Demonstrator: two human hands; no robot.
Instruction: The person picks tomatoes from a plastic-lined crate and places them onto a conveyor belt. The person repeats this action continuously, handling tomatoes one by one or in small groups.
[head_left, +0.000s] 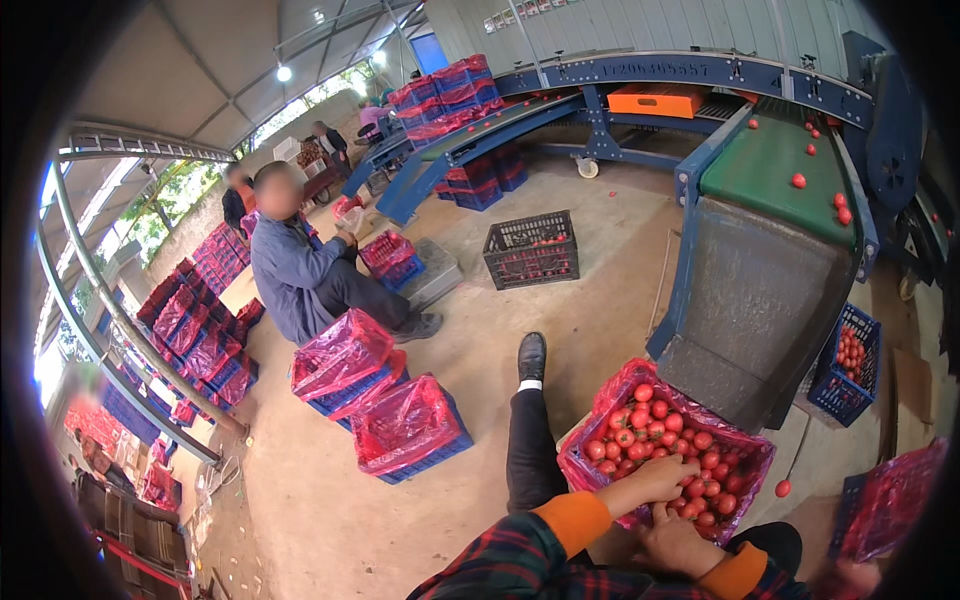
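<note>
Before me stands a crate lined with red plastic film (752, 469), with many small red tomatoes (637, 431) inside. My left hand (656, 480) reaches over the crate's near side, its fingers down on the tomatoes. Close below it, my right hand (679, 538) lies at the near rim, fingertips against the film and the nearest fruit. Whether either hand grips a tomato is hidden by the fingers. The crate's far edge meets the lower end of a dark metal chute (757, 300), below a green conveyor belt (780, 176) carrying a few tomatoes.
Film-lined crates (409, 427) stand to the left. A seated person (292, 255) is behind them. A black crate (531, 251) holds some tomatoes on the floor. To the right are a blue crate (847, 360) with tomatoes, a loose tomato (783, 488) and another film-lined crate (889, 502).
</note>
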